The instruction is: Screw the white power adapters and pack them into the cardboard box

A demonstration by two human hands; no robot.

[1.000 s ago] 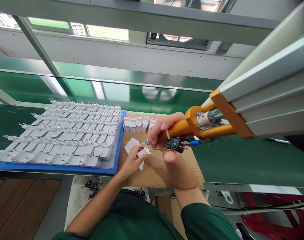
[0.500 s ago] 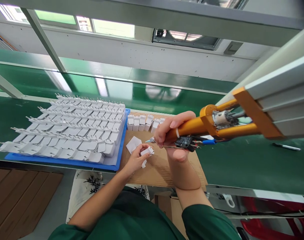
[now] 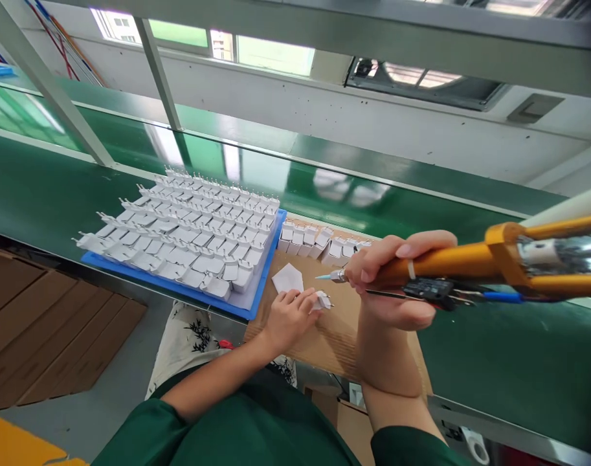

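Note:
My left hand (image 3: 289,320) is closed around a small white plug adapter (image 3: 322,301), held low over the cardboard with its metal pins pointing right. The fingers cover much of its body. Wrapped around an orange cylindrical dispensing tool (image 3: 450,260) is my right hand (image 3: 373,264). The tool's pale blue needle tip (image 3: 323,277) points left, just above the adapter; whether they touch I cannot tell. A black switch with wires sits along the tool's underside. Beside my left fingers lies a flat white piece (image 3: 286,278), possibly paper.
Rows of white plug adapters (image 3: 193,230) fill a blue-edged tray (image 3: 262,291) on the left. More white adapters (image 3: 305,238) stand along the back of the cardboard sheet (image 3: 338,343). The green bench (image 3: 509,362) extends right. A metal frame crosses overhead.
The view has swung left, so the scene sits further right. My left hand has turned more palm-down over the adapter, whose pins now point right. My right hand keeps its grip on the tool.

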